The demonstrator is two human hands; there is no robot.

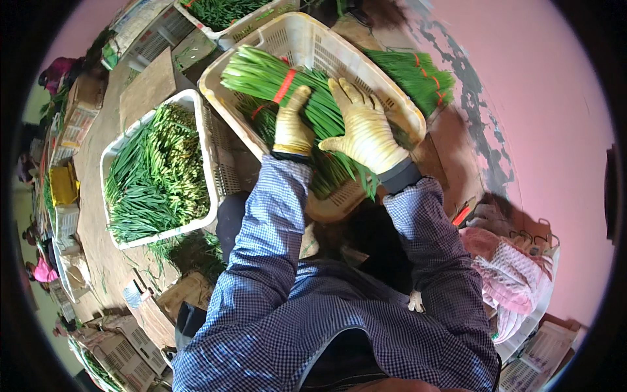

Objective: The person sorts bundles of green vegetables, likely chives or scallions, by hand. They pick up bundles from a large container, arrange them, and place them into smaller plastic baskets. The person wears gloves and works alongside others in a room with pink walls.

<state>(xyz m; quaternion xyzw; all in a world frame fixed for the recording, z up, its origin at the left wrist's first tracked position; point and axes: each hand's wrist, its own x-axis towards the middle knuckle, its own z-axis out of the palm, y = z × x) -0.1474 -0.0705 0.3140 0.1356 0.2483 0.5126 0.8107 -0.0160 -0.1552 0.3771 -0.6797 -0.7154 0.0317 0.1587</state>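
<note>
A thick bundle of garlic chives (pixel 258 73), with pale cut ends at the upper left and a red band round it, lies slanted over a cream plastic crate (pixel 382 72). My gloved left hand (pixel 294 127) grips the bundle's near side just below the band; its fingers are mostly hidden beneath the stalks. On the bundle's leafy half rests my gloved right hand (pixel 369 130), palm down, fingers stretched and thumb apart. More chives show in the crate under the bundle, partly covered by my hands.
To the left stands a white crate (pixel 212 176) full of loose chives. Tied chives (pixel 418 78) lie beyond the cream crate, beside the pink wall (pixel 555 98). Another filled crate (pixel 251 25) stands at the far side. A pink-and-white cloth (pixel 509 271) is at my right. People work at the far left.
</note>
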